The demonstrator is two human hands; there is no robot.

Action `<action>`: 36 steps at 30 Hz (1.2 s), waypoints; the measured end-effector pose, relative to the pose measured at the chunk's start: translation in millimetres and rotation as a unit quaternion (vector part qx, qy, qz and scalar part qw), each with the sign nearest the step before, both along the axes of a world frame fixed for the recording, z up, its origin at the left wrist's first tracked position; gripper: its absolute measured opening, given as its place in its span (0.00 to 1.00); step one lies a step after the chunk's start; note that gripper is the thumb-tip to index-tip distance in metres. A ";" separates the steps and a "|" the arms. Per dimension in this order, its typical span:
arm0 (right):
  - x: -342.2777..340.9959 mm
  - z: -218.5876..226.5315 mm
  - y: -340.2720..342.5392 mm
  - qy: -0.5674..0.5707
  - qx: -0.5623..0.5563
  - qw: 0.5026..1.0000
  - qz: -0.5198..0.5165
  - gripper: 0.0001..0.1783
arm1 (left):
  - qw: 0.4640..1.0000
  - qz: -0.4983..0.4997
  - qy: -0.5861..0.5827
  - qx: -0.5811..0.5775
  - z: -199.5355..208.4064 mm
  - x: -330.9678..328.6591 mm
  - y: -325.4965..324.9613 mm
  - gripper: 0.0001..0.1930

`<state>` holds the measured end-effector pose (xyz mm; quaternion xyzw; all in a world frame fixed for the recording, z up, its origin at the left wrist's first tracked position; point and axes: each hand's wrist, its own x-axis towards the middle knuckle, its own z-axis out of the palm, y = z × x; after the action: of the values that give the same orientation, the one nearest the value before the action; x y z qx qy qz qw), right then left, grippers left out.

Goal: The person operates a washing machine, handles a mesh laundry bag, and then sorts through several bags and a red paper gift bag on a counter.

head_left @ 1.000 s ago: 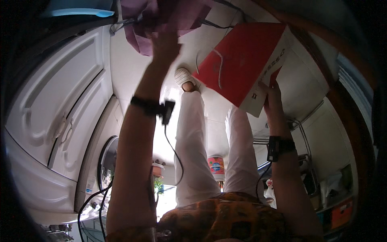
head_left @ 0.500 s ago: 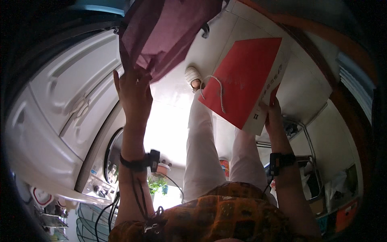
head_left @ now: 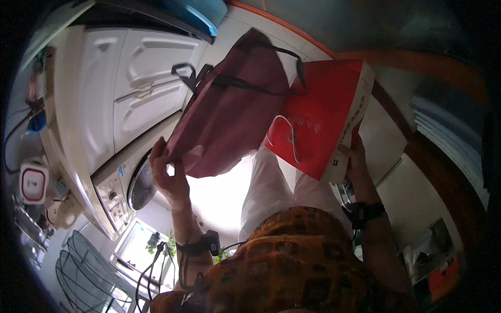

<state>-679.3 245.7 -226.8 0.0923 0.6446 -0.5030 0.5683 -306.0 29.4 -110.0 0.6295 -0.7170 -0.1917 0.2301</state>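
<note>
My left hand (head_left: 171,175) pinches the near bottom corner of a maroon cloth bag (head_left: 235,115), whose black handles hang loose at its far end. On the right, my right hand (head_left: 356,157) grips the side edge of a red paper gift bag (head_left: 313,120) with a pale printed side panel and a white cord handle. My right thumb lies on the pale panel; the other fingers are partly hidden behind the bag. The far right end of the cloth bag and one black handle overlap the red bag's upper left edge.
White cabinet doors (head_left: 148,86) and a washing machine (head_left: 112,195) line the left side. A blue basin (head_left: 195,13) sits at the top. Green wire racks (head_left: 88,271) stand at lower left. On the right is a stack of pale sheets (head_left: 449,141). My legs (head_left: 271,182) are below the bags.
The maroon bag has come lower and nearer, upright before and now slanted with its handles in sight. My left hand has moved down slightly. The right hand keeps its hold; the view has turned.
</note>
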 end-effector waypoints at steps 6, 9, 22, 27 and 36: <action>-21.8 64.2 5.8 0.033 -0.043 0.997 0.060 0.49 | 0.951 0.194 0.241 -0.013 80.8 32.2 44.4 0.10; -21.7 107.3 -15.5 -0.008 -0.093 0.993 0.071 0.47 | 0.926 0.165 0.330 -0.079 94.1 76.5 67.8 0.13; -6.3 265.4 -1.3 0.147 -0.071 0.945 0.283 0.39 | 0.873 0.277 0.355 -0.188 175.5 180.4 151.0 0.21; 42.6 279.2 4.4 0.201 -0.079 0.943 0.254 0.33 | 0.891 0.304 0.291 -0.172 206.3 202.5 198.2 0.24; 140.8 299.5 -22.1 0.184 -0.146 0.903 0.360 0.32 | 0.921 0.375 0.105 -0.006 241.7 243.6 282.3 0.23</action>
<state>-538.5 223.5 72.7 -0.3242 0.6463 -0.3609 0.5890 -62.3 311.7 131.7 0.8273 -0.4009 -0.1520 0.3629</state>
